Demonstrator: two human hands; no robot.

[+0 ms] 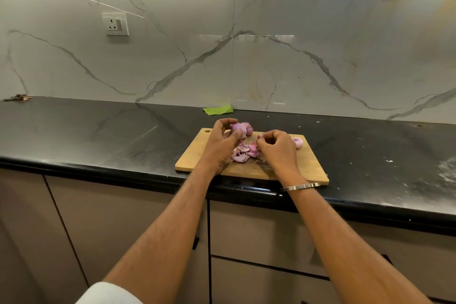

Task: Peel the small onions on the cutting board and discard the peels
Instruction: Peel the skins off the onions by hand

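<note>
A wooden cutting board [306, 163] lies at the front edge of the black counter. My left hand [220, 142] grips a small purple onion [238, 128] above the board's far side. Just behind it sits another onion [248, 127]. My right hand [277, 147] is curled, its fingertips pinching a small bit of onion peel [259, 138]. A pile of purple peels [244, 153] lies on the board between my two hands. One more onion [298, 142] rests on the board to the right of my right hand.
The black counter [98, 136] runs left and right of the board, with white specks at the right. A green scrap [218, 110] lies against the marble wall behind the board. A wall socket [115, 24] is up left. Brown debris [18, 97] sits far left.
</note>
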